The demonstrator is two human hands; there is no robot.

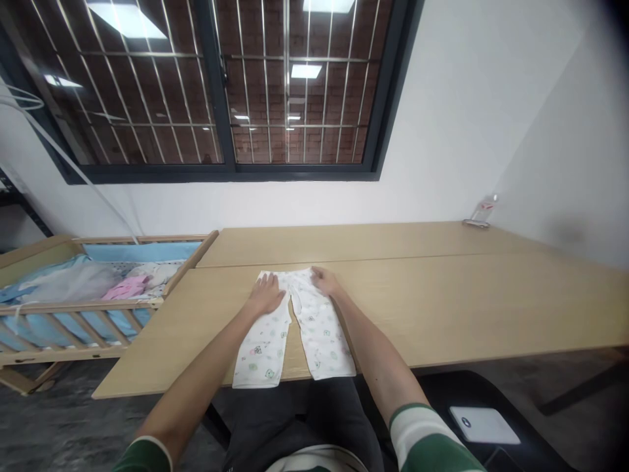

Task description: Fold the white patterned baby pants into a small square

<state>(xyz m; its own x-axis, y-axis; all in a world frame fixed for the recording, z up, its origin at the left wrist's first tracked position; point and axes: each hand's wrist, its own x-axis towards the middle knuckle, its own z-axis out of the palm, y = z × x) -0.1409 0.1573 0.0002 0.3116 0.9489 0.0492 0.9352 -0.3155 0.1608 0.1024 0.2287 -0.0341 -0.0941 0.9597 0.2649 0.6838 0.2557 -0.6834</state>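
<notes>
- Far left, a crib (29, 311) stands against the table's left end; it holds a grey cloth (73, 282), a pink garment (128, 287) and pale blue bedding, and the frame edge cuts off its left part
- My left hand (266, 293) lies flat, palm down, fingers released, on the left side of the pants' waist; it grips nothing
- The pants (319, 341) lie spread flat on the table (466, 295), waist away from me, legs slightly apart and pointing toward me, with the leg ends at the near edge
- My right hand (324, 280) rests flat on the right side of the waist, fingers loose, grasping nothing
- Both hands cover part of the waistband; the print on the fabric is too small for me to make out
- Far right at the back, a small clear stand (482, 213) sits on the table; I cannot read its label
- Bottom right, a white pad (484, 425) lies on a dark seat below the table; I cannot tell what it is
</notes>
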